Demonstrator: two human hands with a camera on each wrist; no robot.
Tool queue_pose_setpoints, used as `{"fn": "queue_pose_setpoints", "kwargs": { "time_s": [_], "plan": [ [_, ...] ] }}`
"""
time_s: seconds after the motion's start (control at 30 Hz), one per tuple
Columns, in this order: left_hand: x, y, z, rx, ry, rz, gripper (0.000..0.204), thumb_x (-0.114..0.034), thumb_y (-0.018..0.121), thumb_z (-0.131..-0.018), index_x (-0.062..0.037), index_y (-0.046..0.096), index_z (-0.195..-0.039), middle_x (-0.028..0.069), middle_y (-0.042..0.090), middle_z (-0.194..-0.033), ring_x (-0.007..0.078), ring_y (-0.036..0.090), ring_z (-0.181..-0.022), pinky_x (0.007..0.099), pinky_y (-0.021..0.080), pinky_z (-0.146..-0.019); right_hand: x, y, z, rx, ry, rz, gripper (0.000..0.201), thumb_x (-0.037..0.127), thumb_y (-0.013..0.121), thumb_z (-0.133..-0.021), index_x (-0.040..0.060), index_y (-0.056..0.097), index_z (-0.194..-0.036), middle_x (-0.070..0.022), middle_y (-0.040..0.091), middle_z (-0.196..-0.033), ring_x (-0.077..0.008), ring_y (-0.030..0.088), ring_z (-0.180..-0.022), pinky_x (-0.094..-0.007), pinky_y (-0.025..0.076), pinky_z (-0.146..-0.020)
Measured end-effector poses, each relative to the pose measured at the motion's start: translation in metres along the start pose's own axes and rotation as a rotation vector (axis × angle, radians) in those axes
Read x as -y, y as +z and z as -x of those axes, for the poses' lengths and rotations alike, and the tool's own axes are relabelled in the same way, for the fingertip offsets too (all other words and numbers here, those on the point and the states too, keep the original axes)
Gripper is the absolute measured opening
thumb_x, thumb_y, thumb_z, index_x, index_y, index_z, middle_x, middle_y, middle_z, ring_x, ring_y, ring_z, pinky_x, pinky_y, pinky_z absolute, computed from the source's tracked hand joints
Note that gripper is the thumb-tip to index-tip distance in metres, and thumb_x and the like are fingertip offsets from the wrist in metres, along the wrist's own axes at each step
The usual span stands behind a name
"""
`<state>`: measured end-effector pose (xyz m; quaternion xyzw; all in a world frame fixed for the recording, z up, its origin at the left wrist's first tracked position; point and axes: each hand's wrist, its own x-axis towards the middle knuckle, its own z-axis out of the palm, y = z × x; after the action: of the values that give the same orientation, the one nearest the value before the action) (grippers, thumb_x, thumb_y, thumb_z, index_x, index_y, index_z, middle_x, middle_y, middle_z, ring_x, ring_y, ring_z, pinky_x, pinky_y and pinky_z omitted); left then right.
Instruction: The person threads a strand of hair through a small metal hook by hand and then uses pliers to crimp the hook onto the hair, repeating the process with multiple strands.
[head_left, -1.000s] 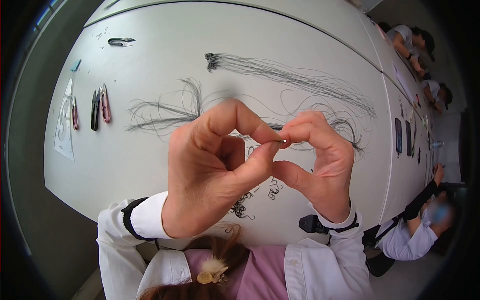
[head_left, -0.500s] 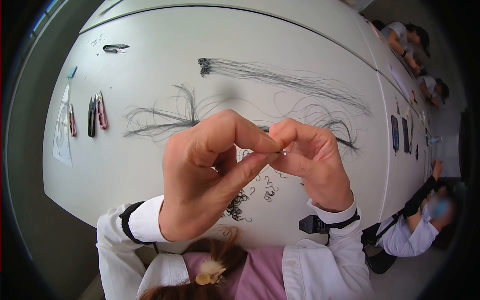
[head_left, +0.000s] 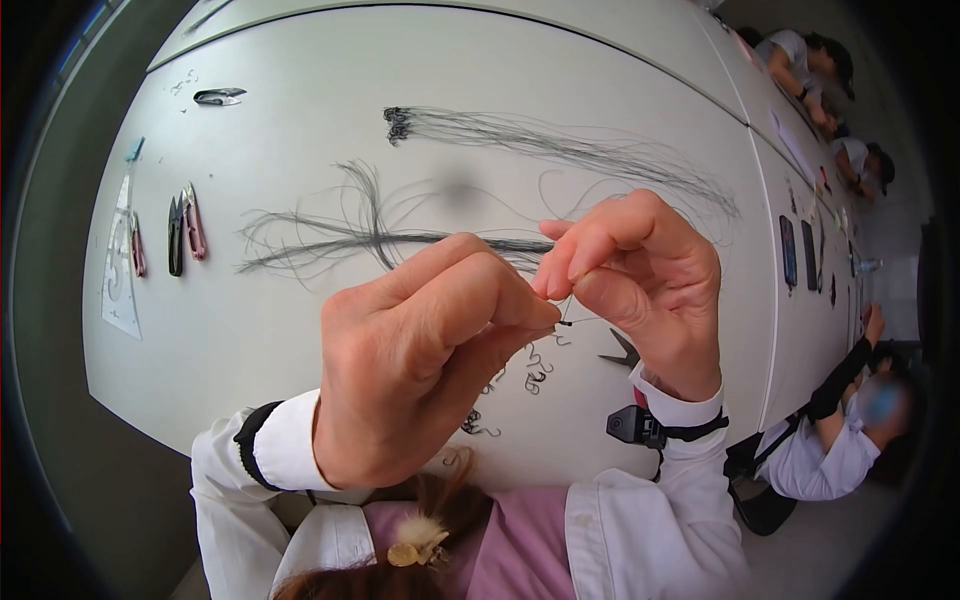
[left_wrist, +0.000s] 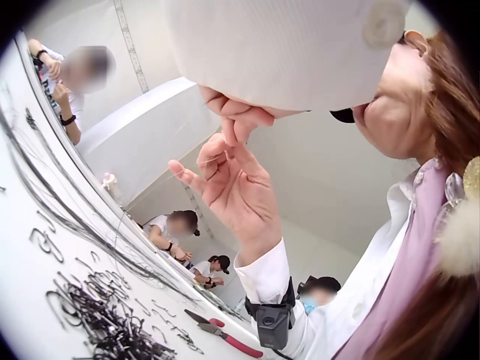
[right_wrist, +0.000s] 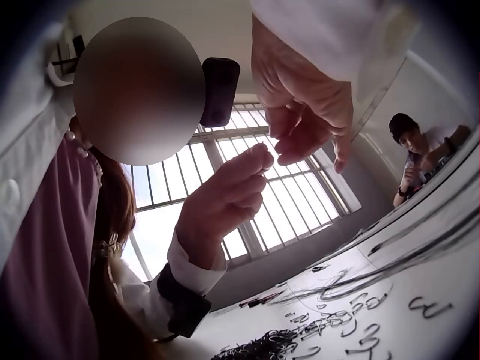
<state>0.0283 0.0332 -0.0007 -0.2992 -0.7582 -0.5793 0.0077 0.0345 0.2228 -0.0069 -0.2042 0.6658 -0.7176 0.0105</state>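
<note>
My left hand point(head_left: 430, 360) pinches a small fish hook between thumb and forefinger. Only its dark tip point(head_left: 566, 323) pokes out past the fingertips; the rest is hidden. Just beyond it my right hand point(head_left: 655, 290) holds a thin fishing line that runs up from that tip, thumb and forefinger close together. In the left wrist view the right hand point(left_wrist: 240, 187) has its outer fingers spread. From the right wrist, the left hand point(right_wrist: 225, 199) shows with fingertips bunched near the right hand point(right_wrist: 307, 105). Below lies a pile of loose black hooks point(left_wrist: 120, 326).
A bundle of lined hooks point(head_left: 398, 125) and a dark bundle of line point(head_left: 400, 239) stretch across the white table. Thread snips point(head_left: 176, 235) and a clear ruler point(head_left: 118, 270) lie at left. Red-handled cutters point(left_wrist: 240, 345) lie by the right wrist. Other people sit at right.
The right hand has drawn back up and right from the left fingertips, opening a small gap with line across it. The left hand has turned, showing more of its back.
</note>
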Motion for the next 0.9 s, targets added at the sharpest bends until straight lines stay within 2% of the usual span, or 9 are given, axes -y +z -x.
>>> {"fn": "queue_pose_setpoints", "kwargs": {
  "time_s": [0.13, 0.2, 0.23, 0.3, 0.5, 0.7, 0.9],
  "plan": [
    [0.000, -0.001, 0.001, 0.026, 0.001, -0.009, 0.011, 0.007, 0.068, -0.072, -0.0003, 0.061, -0.074, 0.0070, 0.061, -0.074, 0.0129, 0.057, -0.063, 0.0235, 0.042, -0.053, 0.005, -0.002, 0.000, 0.014, -0.080, 0.176, 0.007, 0.000, 0.063, -0.083, -0.0010, 0.057, -0.087, -0.0068, 0.060, -0.082, -0.0150, 0.060, -0.075, -0.0263, 0.049, -0.074],
    [-0.001, -0.001, 0.001, 0.032, 0.000, -0.011, 0.011, 0.008, 0.068, -0.071, -0.0002, 0.061, -0.075, 0.0071, 0.060, -0.074, 0.0126, 0.056, -0.062, 0.0232, 0.042, -0.053, 0.008, 0.000, -0.001, -0.008, -0.247, 0.472, 0.011, 0.000, 0.066, -0.077, 0.0009, 0.060, -0.085, -0.0071, 0.060, -0.078, -0.0151, 0.059, -0.069, -0.0288, 0.049, -0.076],
    [-0.001, 0.000, 0.001, 0.035, -0.001, -0.010, 0.011, 0.008, 0.068, -0.071, -0.0002, 0.061, -0.075, 0.0071, 0.060, -0.074, 0.0126, 0.056, -0.062, 0.0232, 0.042, -0.053, 0.009, -0.001, -0.002, -0.010, -0.245, 0.472, 0.011, 0.000, 0.066, -0.077, 0.0009, 0.060, -0.085, -0.0071, 0.060, -0.078, -0.0151, 0.059, -0.069, -0.0288, 0.049, -0.076],
    [-0.001, 0.001, 0.001, 0.026, 0.000, -0.001, 0.012, 0.008, 0.068, -0.071, -0.0002, 0.060, -0.074, 0.0065, 0.059, -0.072, 0.0124, 0.054, -0.059, 0.0231, 0.040, -0.052, 0.011, -0.004, -0.003, 0.057, -0.491, 0.804, 0.010, 0.010, 0.067, -0.080, 0.0070, 0.059, -0.085, -0.0065, 0.059, -0.081, -0.0152, 0.057, -0.069, -0.0526, 0.043, -0.089],
    [0.000, 0.002, 0.000, 0.048, -0.001, -0.009, 0.014, 0.009, 0.068, -0.070, -0.0001, 0.058, -0.072, 0.0057, 0.056, -0.070, 0.0120, 0.051, -0.057, 0.0240, 0.038, -0.050, 0.017, -0.005, 0.000, 0.085, -0.495, 0.904, 0.011, 0.016, 0.069, -0.077, 0.0103, 0.063, -0.084, -0.0082, 0.057, -0.090, -0.0148, 0.056, -0.067, -0.0565, 0.039, -0.092],
    [0.001, 0.004, 0.001, 0.024, -0.016, -0.009, 0.014, 0.009, 0.069, -0.069, -0.0001, 0.058, -0.071, 0.0057, 0.057, -0.070, 0.0117, 0.053, -0.058, 0.0231, 0.039, -0.050, 0.021, -0.005, 0.000, 0.033, -0.462, 1.009, 0.011, 0.018, 0.071, -0.075, 0.0104, 0.065, -0.081, -0.0064, 0.057, -0.089, -0.0147, 0.056, -0.068, -0.0537, 0.039, -0.093],
    [-0.001, 0.003, 0.001, 0.036, -0.022, -0.014, 0.015, 0.009, 0.069, -0.069, -0.0003, 0.059, -0.071, 0.0059, 0.058, -0.070, 0.0116, 0.054, -0.058, 0.0228, 0.040, -0.050, 0.022, -0.002, 0.000, 0.006, -0.446, 0.994, 0.012, 0.019, 0.072, -0.073, 0.0109, 0.066, -0.080, -0.0054, 0.056, -0.089, -0.0145, 0.056, -0.069, -0.0527, 0.039, -0.093]
  ]
}}
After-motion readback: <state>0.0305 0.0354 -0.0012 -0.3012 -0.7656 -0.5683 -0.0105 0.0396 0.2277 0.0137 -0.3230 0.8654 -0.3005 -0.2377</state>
